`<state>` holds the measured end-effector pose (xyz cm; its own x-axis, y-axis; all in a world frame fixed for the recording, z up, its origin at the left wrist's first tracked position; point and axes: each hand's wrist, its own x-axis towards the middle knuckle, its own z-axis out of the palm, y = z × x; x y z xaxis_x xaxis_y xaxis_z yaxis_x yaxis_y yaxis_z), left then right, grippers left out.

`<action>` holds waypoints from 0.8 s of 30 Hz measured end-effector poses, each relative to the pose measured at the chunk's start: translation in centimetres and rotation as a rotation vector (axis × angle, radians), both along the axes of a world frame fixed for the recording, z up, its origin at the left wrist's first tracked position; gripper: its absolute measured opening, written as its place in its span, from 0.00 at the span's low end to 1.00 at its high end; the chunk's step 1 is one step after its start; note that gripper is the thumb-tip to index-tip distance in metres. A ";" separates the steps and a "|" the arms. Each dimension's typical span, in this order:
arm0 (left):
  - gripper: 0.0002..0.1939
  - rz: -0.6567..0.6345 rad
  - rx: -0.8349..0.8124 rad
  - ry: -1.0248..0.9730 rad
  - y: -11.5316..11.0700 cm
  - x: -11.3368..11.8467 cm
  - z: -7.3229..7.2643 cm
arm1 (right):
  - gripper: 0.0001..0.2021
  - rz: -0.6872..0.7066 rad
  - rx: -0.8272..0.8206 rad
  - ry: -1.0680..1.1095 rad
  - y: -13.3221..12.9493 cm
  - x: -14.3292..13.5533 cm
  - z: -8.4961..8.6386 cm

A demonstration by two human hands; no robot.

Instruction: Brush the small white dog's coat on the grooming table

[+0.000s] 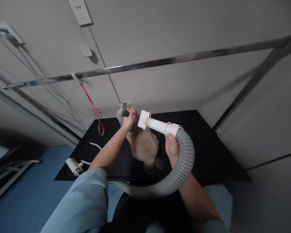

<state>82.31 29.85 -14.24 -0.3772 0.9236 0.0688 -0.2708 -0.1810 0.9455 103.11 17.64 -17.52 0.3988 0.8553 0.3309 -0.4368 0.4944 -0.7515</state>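
A small cream-furred pet [145, 145], with darker fur about its head and tail, is on the black grooming table; I cannot tell whether it is a cat or a small dog. At its head and neck, my left hand [129, 121] is closed on the fur, though what the fingertips grip is partly hidden. My right hand [172, 144] wraps round the white tube of a dryer nozzle [157, 125]. The nozzle's wide flat head points left, close to the pet's upper back. From the tube, a grey ribbed hose [186, 155] curves down and left in front of me.
A metal bar [145, 64] spans above the black table [199, 145]. A pink grooming loop [92, 105] hangs from it at left. A white cylindrical device [74, 166] with a cord lies at the table's left front corner. Wall sockets [80, 12] and cables are behind.
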 end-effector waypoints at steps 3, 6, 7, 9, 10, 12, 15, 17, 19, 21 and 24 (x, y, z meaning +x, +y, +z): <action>0.11 0.077 0.007 -0.115 -2.8 -1.9 -0.9 | 0.25 0.186 -0.044 0.212 0.2 -2.3 -0.3; 0.15 0.140 0.040 -0.260 -5.3 -4.1 -1.3 | 0.25 0.255 -0.111 0.305 0.1 -3.9 -1.1; 0.16 0.161 0.058 -0.313 -6.0 -4.8 -1.5 | 0.26 0.266 -0.121 0.327 0.1 -4.2 -1.4; 0.18 0.185 0.092 -0.407 -7.0 -5.8 -1.7 | 0.25 0.281 -0.125 0.355 -0.2 -4.7 -2.0; 0.19 0.189 0.102 -0.442 -7.4 -6.1 -1.8 | 0.25 0.297 -0.122 0.360 -0.3 -4.9 -2.2; 0.18 0.190 0.106 -0.491 -7.8 -6.3 -1.9 | 0.24 0.336 -0.124 0.370 -0.6 -5.0 -2.3; 0.16 0.196 0.082 -0.573 -7.8 -6.0 -1.6 | 0.21 0.341 -0.135 0.396 -1.0 -4.8 -1.8; 0.17 0.178 0.064 -0.628 -7.4 -5.5 -1.4 | 0.20 0.308 -0.118 0.397 -1.2 -4.5 -1.5; 0.17 0.163 0.028 -0.640 -6.8 -5.0 -1.4 | 0.20 0.299 -0.095 0.382 -1.2 -4.1 -1.3; 0.17 0.156 -0.033 -0.600 -5.6 -4.7 -1.5 | 0.20 0.304 -0.083 0.360 -1.1 -3.7 -1.4; 0.15 0.058 -0.165 -0.381 -2.4 -5.4 -1.2 | 0.19 0.298 -0.089 0.317 -0.4 -3.0 -1.8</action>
<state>76.88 27.45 -15.47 -0.3990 0.8869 -0.2330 -0.6005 -0.0607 0.7973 100.15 17.29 -19.34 0.2008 0.9678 0.1521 -0.7660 0.2519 -0.5914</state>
